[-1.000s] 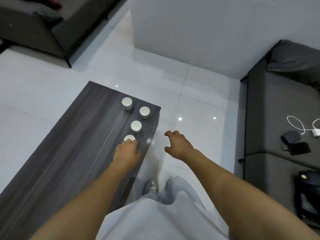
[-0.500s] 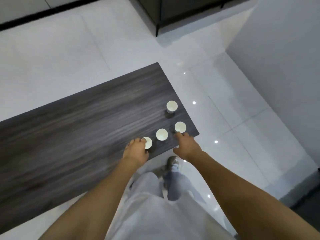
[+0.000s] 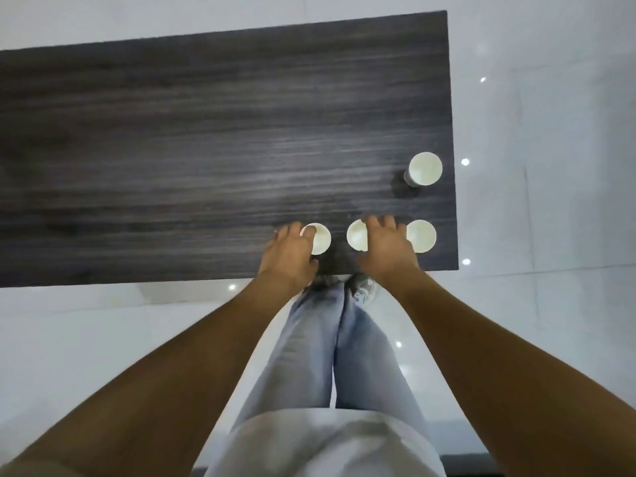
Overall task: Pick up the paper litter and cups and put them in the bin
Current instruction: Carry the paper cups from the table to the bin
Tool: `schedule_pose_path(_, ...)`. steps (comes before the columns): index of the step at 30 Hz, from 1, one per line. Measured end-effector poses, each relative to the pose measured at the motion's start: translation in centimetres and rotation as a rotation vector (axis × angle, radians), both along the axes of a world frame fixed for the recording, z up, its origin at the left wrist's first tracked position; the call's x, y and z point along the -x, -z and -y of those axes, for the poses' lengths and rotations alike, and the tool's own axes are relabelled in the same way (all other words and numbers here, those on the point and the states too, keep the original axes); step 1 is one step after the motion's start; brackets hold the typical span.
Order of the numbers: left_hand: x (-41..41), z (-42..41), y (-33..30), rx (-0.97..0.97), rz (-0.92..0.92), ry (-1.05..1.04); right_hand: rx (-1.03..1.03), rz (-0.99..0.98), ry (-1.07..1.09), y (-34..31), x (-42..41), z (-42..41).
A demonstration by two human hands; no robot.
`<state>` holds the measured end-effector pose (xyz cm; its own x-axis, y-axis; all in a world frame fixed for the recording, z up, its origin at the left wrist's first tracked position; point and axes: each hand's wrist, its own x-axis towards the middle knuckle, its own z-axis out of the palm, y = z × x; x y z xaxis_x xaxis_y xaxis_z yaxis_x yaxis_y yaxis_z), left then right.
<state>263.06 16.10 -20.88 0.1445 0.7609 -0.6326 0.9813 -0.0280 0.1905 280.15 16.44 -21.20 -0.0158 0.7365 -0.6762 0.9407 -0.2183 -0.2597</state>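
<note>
Your right hand (image 3: 387,249) had moved from the corner cup onto the middle small white paper cup (image 3: 356,239), fingers curled over it; your left hand (image 3: 289,253) gripped the left cup (image 3: 318,238) on the dark wood-grain table (image 3: 172,149). Two more stood rightward, nearer your right hand.

A dark wood-grain table (image 3: 206,149) stood on a glossy white tiled floor (image 3: 550,201), with one grey sneaker (image 3: 363,290) showing below its near edge

Both arms extended; left grip (image 3: 290,251) and right grip (image 3: 387,251) seemingly curled.
</note>
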Motion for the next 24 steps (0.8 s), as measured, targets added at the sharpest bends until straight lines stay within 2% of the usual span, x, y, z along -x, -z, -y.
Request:
schedule_pose_path(7,-1.0,-0.6,8.2,0.047,-0.012,0.074,0.017,0.103,-0.08,8.5,1.7,-0.9)
schedule_pose_path(12,-1.2,0.1,10.8,0.037,0.007,0.07,0.026,0.126,-0.114,11.7,2.3,-0.6)
schedule_pose_path(18,1.1,1.4,8.4,0.006,-0.02,-0.099,0.05,0.083,-0.19,9.5,3.7,-1.0)
schedule_pose_path(24,4.1,4.8,1.4,-0.015,-0.031,-0.398,0.061,-0.002,-0.39,1.9,7.0,-2.0)
